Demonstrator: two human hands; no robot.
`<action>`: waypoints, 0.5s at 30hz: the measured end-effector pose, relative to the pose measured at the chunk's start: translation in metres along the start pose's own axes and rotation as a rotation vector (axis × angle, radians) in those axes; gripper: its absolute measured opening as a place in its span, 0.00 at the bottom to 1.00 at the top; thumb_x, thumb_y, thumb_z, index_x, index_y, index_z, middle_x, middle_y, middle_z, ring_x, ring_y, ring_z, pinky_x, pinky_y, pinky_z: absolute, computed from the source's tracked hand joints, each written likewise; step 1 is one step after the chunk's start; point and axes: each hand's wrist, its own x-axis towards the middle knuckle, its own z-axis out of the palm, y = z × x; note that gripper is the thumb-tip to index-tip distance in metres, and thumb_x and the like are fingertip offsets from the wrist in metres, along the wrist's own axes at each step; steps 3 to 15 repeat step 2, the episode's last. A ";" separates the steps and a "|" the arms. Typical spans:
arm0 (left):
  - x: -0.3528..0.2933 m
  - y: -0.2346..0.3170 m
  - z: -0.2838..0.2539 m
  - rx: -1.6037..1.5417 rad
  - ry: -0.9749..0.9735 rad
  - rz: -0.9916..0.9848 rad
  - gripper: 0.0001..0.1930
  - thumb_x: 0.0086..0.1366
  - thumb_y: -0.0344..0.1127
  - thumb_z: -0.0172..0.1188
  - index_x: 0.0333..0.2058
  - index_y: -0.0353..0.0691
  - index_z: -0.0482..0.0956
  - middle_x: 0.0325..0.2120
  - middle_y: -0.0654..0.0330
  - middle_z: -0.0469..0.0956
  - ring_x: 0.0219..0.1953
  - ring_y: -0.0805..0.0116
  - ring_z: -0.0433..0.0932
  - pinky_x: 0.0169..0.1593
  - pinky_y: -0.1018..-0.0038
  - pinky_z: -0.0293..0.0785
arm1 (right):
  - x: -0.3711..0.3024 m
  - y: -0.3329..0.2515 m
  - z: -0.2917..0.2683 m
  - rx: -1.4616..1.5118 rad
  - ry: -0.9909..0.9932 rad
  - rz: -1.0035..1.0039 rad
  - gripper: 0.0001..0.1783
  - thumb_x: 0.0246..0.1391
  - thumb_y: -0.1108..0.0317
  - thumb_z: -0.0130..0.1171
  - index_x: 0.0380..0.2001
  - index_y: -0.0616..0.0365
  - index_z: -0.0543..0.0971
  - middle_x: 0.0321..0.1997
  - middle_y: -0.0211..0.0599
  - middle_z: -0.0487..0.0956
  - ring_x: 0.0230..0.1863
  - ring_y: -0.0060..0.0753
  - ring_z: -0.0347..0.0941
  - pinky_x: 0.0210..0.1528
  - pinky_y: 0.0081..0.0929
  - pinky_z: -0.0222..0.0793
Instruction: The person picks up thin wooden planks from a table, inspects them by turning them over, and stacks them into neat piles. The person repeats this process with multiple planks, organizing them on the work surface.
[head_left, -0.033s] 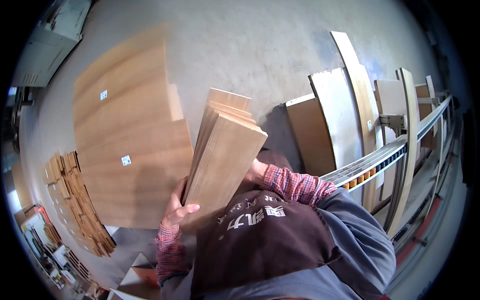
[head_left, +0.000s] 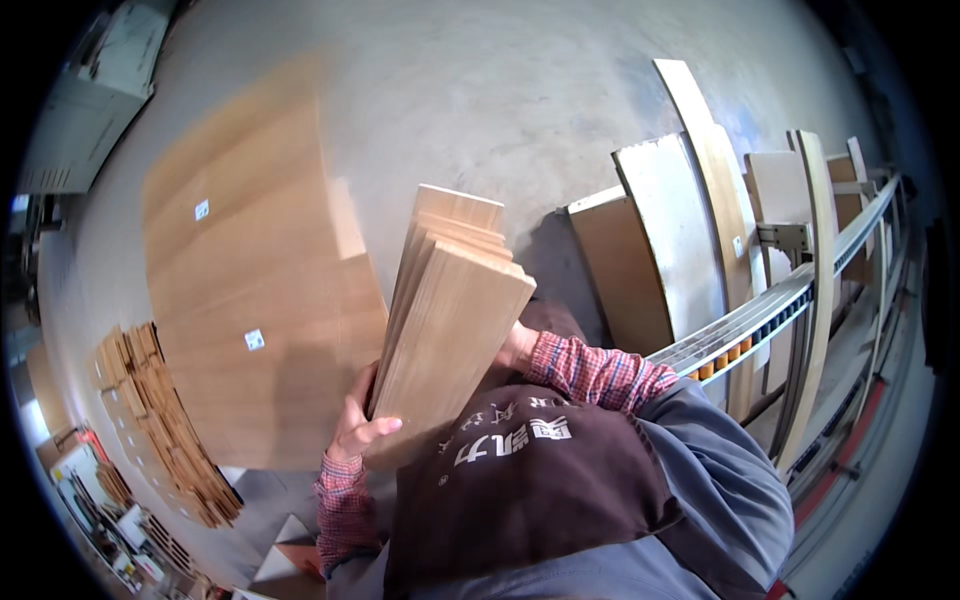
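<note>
A stack of several narrow light-brown wooden boards [head_left: 455,335] is held up in front of my chest, tilted, with the board ends stepped at the top. My left hand [head_left: 358,425] grips its lower left edge, the thumb lying on the front board's face. At the right edge, my right hand [head_left: 517,347] is wrapped round toward the back of the stack; its fingers are hidden behind the boards. Beyond the stack to the left lie large wooden panels [head_left: 240,270] with small white labels.
A roller conveyor rail [head_left: 750,320] runs along the right side. White and brown panels [head_left: 668,220] and long planks [head_left: 820,220] lean against it. On the left stands a pile of thin wooden strips [head_left: 165,430]. A pale machine cabinet [head_left: 105,120] is at the far left.
The view has shifted slightly, and the panels at left sit a little lower in it. The upper ends of the boards look slightly more spread. Both hands keep their hold.
</note>
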 end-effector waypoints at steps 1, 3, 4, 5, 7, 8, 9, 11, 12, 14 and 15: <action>0.009 0.003 -0.005 0.006 -0.023 0.014 0.54 0.45 0.47 0.72 0.68 0.28 0.58 0.61 0.47 0.69 0.65 0.56 0.66 0.69 0.62 0.58 | 0.001 -0.011 0.000 -0.001 -0.022 -0.035 0.43 0.67 0.31 0.42 0.69 0.55 0.67 0.72 0.43 0.68 0.68 0.45 0.68 0.69 0.53 0.63; 0.020 0.008 -0.009 0.010 -0.046 0.027 0.54 0.45 0.46 0.72 0.69 0.28 0.58 0.61 0.47 0.69 0.65 0.56 0.66 0.69 0.62 0.57 | 0.005 -0.021 0.000 0.013 -0.010 -0.048 0.43 0.67 0.31 0.42 0.69 0.55 0.67 0.72 0.43 0.68 0.68 0.45 0.68 0.69 0.53 0.63; 0.020 0.008 -0.009 0.010 -0.046 0.027 0.54 0.45 0.46 0.72 0.69 0.28 0.58 0.61 0.47 0.69 0.65 0.56 0.66 0.69 0.62 0.57 | 0.005 -0.021 0.000 0.013 -0.010 -0.048 0.43 0.67 0.31 0.42 0.69 0.55 0.67 0.72 0.43 0.68 0.68 0.45 0.68 0.69 0.53 0.63; 0.020 0.008 -0.009 0.010 -0.046 0.027 0.54 0.45 0.46 0.72 0.69 0.28 0.58 0.61 0.47 0.69 0.65 0.56 0.66 0.69 0.62 0.57 | 0.005 -0.021 0.000 0.013 -0.010 -0.048 0.43 0.67 0.31 0.42 0.69 0.55 0.67 0.72 0.43 0.68 0.68 0.45 0.68 0.69 0.53 0.63; 0.020 0.008 -0.009 0.010 -0.046 0.027 0.54 0.45 0.46 0.72 0.69 0.28 0.58 0.61 0.47 0.69 0.65 0.56 0.66 0.69 0.62 0.57 | 0.005 -0.021 0.000 0.013 -0.010 -0.048 0.43 0.67 0.31 0.42 0.69 0.55 0.67 0.72 0.43 0.68 0.68 0.45 0.68 0.69 0.53 0.63; 0.020 0.008 -0.009 0.010 -0.046 0.027 0.54 0.45 0.46 0.72 0.69 0.28 0.58 0.61 0.47 0.69 0.65 0.56 0.66 0.69 0.62 0.57 | 0.005 -0.021 0.000 0.013 -0.010 -0.048 0.43 0.67 0.31 0.42 0.69 0.55 0.67 0.72 0.43 0.68 0.68 0.45 0.68 0.69 0.53 0.63; 0.020 0.008 -0.009 0.010 -0.046 0.027 0.54 0.45 0.46 0.72 0.69 0.28 0.58 0.61 0.47 0.69 0.65 0.56 0.66 0.69 0.62 0.57 | 0.005 -0.021 0.000 0.013 -0.010 -0.048 0.43 0.67 0.31 0.42 0.69 0.55 0.67 0.72 0.43 0.68 0.68 0.45 0.68 0.69 0.53 0.63; 0.020 0.008 -0.009 0.010 -0.046 0.027 0.54 0.45 0.46 0.72 0.69 0.28 0.58 0.61 0.47 0.69 0.65 0.56 0.66 0.69 0.62 0.57 | 0.005 -0.021 0.000 0.013 -0.010 -0.048 0.43 0.67 0.31 0.42 0.69 0.55 0.67 0.72 0.43 0.68 0.68 0.45 0.68 0.69 0.53 0.63; 0.020 0.008 -0.009 0.010 -0.046 0.027 0.54 0.45 0.46 0.72 0.69 0.28 0.58 0.61 0.47 0.69 0.65 0.56 0.66 0.69 0.62 0.57 | 0.005 -0.021 0.000 0.013 -0.010 -0.048 0.43 0.67 0.31 0.42 0.69 0.55 0.67 0.72 0.43 0.68 0.68 0.45 0.68 0.69 0.53 0.63; 0.020 0.008 -0.009 0.010 -0.046 0.027 0.54 0.45 0.46 0.72 0.69 0.28 0.58 0.61 0.47 0.69 0.65 0.56 0.66 0.69 0.62 0.57 | 0.005 -0.021 0.000 0.013 -0.010 -0.048 0.43 0.67 0.31 0.42 0.69 0.55 0.67 0.72 0.43 0.68 0.68 0.45 0.68 0.69 0.53 0.63; 0.020 0.008 -0.009 0.010 -0.046 0.027 0.54 0.45 0.46 0.72 0.69 0.28 0.58 0.61 0.47 0.69 0.65 0.56 0.66 0.69 0.62 0.57 | 0.005 -0.021 0.000 0.013 -0.010 -0.048 0.43 0.67 0.31 0.42 0.69 0.55 0.67 0.72 0.43 0.68 0.68 0.45 0.68 0.69 0.53 0.63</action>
